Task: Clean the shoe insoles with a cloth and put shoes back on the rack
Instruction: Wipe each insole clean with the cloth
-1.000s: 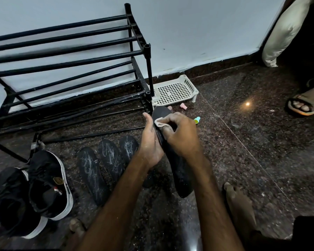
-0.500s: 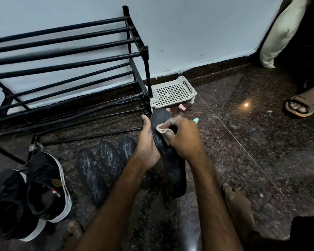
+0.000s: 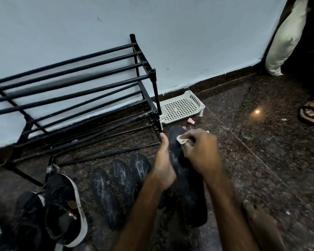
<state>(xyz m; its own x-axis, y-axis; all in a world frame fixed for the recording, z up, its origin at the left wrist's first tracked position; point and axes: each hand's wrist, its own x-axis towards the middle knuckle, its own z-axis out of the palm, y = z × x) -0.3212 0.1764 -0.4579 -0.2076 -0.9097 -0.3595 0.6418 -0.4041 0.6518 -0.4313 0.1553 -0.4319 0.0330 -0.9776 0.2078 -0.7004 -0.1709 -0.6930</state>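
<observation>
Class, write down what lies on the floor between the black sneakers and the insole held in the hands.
In the head view, three dark insoles with white smears lie side by side between the sneakers and the held insole.

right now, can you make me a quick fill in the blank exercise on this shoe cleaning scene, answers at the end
1. The right hand presses a small ____ onto the insole that the left hand holds.
2. ____ more insoles lie side by side on the floor.
3. The black shoes sit on the floor, not on the black metal ____.
4. The perforated tray on the floor is ____ in colour.
Missing words: cloth; three; rack; white.
</observation>
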